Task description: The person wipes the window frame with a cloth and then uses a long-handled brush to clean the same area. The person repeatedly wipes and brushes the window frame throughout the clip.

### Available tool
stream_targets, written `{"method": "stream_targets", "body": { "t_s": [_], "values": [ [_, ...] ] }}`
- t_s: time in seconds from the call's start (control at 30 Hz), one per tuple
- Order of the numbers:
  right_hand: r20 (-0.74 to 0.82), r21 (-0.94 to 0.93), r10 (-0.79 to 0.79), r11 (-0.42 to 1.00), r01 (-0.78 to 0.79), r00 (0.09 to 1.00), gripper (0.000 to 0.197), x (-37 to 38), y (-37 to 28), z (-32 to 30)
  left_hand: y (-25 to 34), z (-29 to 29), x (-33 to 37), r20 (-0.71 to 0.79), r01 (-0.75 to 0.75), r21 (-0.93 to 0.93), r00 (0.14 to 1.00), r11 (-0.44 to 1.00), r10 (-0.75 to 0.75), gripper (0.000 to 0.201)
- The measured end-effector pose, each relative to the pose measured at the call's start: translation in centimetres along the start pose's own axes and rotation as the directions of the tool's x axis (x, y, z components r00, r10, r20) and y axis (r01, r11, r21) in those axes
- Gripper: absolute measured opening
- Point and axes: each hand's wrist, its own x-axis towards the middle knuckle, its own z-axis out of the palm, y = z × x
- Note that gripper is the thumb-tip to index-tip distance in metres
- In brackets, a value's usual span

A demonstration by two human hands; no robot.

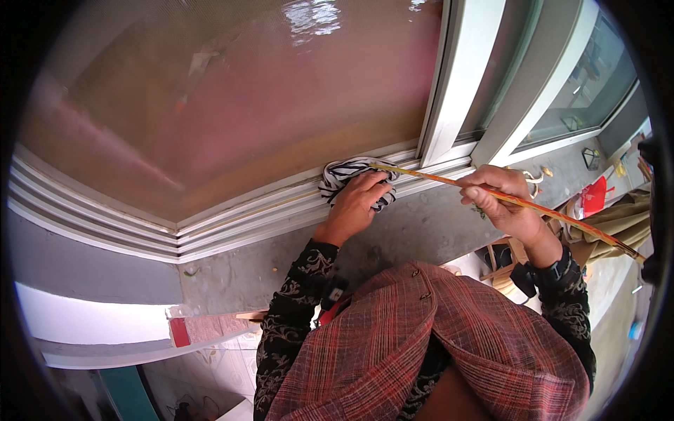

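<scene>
My left hand (353,205) presses a black-and-white striped cloth (344,170) against the white sliding-window track (260,209), its fingers bent over the bunched fabric. My right hand (507,200) grips a long thin orange-yellow stick (576,223) around its middle part. The stick slants from the upper right of my body down to the cloth, and its thin left tip rests on or just above the fabric next to my left fingers. Whether the tip goes under a fold of the cloth cannot be made out.
A glass pane (281,105) rises behind the track, with white upright frames (467,77) to the right. Below runs a grey concrete sill (295,261). Along it to the right lie a small dark-framed lantern-like object (591,158) and a red item (597,197). A wooden chair-like piece stands below.
</scene>
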Motion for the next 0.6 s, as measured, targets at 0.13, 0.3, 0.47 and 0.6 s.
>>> {"method": "stream_targets", "body": {
  "t_s": [0.13,0.3,0.47,0.6],
  "values": [
    [0.019,-0.008,0.015,1.0,-0.015,1.0,0.02,0.9,0.7,0.4,0.2,0.5,-0.2,-0.063,0.046,0.115,0.997,0.992,-0.039,0.053],
    [0.069,-0.048,0.089,0.995,-0.086,0.994,0.026,1.0,1.6,-1.4,0.7,-0.5,-0.4,-0.107,0.043,0.258,0.994,0.965,-0.016,0.038],
    [0.0,-0.079,0.017,0.997,-0.017,1.0,0.02,1.4,1.3,-2.0,1.0,-1.3,-0.3,-0.138,0.145,0.332,0.985,0.932,-0.104,0.046],
    [-0.031,-0.031,0.028,0.999,-0.029,0.999,0.019,1.4,-0.7,-2.4,0.8,-0.7,0.1,-0.009,0.207,0.202,0.978,0.957,-0.209,0.054]
  ]
}}
